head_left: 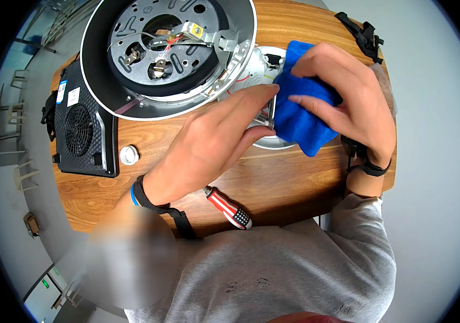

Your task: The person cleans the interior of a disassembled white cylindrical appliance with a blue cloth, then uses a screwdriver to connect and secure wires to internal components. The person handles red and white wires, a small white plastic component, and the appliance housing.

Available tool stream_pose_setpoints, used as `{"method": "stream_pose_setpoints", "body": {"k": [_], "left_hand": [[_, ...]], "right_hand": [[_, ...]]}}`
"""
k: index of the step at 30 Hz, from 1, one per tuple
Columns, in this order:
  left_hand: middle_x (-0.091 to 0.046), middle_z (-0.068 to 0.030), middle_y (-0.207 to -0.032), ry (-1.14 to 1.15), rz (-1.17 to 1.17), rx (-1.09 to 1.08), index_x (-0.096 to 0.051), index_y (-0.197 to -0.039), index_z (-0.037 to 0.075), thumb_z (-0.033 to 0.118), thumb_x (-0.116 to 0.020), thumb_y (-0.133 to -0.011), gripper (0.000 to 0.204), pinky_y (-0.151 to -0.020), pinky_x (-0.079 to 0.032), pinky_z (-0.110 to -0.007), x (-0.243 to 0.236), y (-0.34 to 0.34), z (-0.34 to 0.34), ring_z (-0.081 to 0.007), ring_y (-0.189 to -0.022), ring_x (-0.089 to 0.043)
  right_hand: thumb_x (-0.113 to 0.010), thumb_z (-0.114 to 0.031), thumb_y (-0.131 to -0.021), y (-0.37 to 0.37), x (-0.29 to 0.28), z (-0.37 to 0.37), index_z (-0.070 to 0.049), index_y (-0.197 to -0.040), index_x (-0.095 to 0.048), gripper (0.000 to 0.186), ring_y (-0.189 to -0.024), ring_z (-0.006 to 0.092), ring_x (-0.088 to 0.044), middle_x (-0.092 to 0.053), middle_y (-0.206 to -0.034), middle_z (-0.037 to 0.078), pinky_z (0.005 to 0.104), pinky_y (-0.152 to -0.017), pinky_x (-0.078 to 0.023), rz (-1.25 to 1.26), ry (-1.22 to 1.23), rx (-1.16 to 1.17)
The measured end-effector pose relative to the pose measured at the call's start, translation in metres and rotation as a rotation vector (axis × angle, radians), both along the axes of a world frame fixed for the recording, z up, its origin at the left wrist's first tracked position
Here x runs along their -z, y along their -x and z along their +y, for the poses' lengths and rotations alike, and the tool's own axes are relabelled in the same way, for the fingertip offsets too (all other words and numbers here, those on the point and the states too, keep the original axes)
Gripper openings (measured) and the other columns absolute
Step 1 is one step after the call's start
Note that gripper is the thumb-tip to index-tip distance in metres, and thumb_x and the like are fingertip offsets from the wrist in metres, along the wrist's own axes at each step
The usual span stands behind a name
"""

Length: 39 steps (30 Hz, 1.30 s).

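My left hand [208, 137] reaches across the table, its fingers and thumb closed on the two ends of a narrow silvery strip-like part [272, 110]; its exact kind is hard to make out. Against that part lies a blue cloth [310, 116], gripped by my right hand [351, 91] with thumb and fingers curled over it. Beneath both hands sits a round white plastic housing [265, 59] with a thin coloured wire inside, partly hidden by the cloth and my left hand.
A large round appliance body [168, 54], open with wiring exposed, stands at the far left. Beside it are a black fan cooling pad [82, 126] and a small white ring-shaped piece [129, 155]. A red-handled screwdriver [229, 209] lies near my body; a black strap [362, 37] rests at the far right.
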<state>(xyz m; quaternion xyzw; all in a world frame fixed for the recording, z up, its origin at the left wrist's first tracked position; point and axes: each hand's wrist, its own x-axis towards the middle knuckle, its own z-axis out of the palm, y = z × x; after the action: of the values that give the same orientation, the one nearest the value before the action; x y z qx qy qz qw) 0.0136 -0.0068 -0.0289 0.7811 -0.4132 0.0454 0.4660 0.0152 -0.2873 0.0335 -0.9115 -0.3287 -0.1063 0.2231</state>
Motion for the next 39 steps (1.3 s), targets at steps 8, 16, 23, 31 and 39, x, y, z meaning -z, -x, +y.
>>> {"method": "stream_pose_setpoints", "body": {"k": [8,16,23,31,39], "left_hand": [[-0.069,-0.0147,-0.135,-0.056,0.043,0.089,-0.079,-0.125,0.000,0.009,-0.093,-0.092,0.036,-0.087,-0.062,-0.039,0.002,0.000,0.003,-0.0268,-0.097,-0.076],[-0.071,-0.0133,-0.132,0.010,0.018,0.072,-0.082,-0.127,0.002,0.007,-0.094,-0.091,0.039,-0.083,-0.061,-0.040,0.006,-0.001,0.000,-0.0253,-0.094,-0.075],[-0.079,-0.0134,-0.122,0.121,-0.165,0.063,-0.083,-0.122,0.001,0.001,-0.095,-0.088,0.037,-0.085,-0.064,-0.039,0.006,0.000,0.001,-0.0269,-0.103,-0.079],[-0.081,-0.0140,-0.119,0.146,-0.293,0.038,-0.084,-0.115,0.000,0.000,-0.097,-0.087,0.031,-0.081,-0.066,-0.037,0.002,-0.001,0.004,-0.0269,-0.098,-0.081],[-0.080,-0.0152,-0.123,0.170,-0.301,0.027,-0.085,-0.119,0.000,-0.005,-0.093,-0.089,0.031,-0.082,-0.066,-0.035,0.005,-0.003,0.000,-0.0247,-0.099,-0.080]], "right_hand": [[-0.082,-0.006,-0.093,-0.002,0.011,-0.009,-0.003,-0.118,-0.060,0.033,-0.103,0.0345,-0.074,-0.075,-0.118,0.016,0.0414,-0.092,-0.060,0.058,-0.195,0.089],[-0.090,-0.020,-0.094,0.007,-0.006,-0.010,-0.005,-0.117,-0.059,0.042,-0.092,0.0415,-0.068,-0.066,-0.104,0.015,0.0460,-0.082,-0.058,0.111,-0.064,0.038],[-0.100,-0.034,-0.086,0.005,-0.006,-0.002,-0.005,-0.122,-0.063,0.058,-0.097,0.0435,-0.069,-0.070,-0.105,0.015,0.0492,-0.085,-0.058,0.232,0.013,0.071],[-0.097,-0.031,-0.086,0.004,-0.001,0.003,-0.011,-0.138,-0.077,0.059,-0.099,0.0398,-0.075,-0.073,-0.108,0.013,0.0482,-0.086,-0.062,0.250,0.043,-0.133],[-0.089,-0.021,-0.084,0.002,0.012,0.010,-0.004,-0.118,-0.080,0.040,-0.095,0.0373,-0.074,-0.072,-0.110,0.013,0.0461,-0.081,-0.062,0.127,0.039,-0.167]]}}
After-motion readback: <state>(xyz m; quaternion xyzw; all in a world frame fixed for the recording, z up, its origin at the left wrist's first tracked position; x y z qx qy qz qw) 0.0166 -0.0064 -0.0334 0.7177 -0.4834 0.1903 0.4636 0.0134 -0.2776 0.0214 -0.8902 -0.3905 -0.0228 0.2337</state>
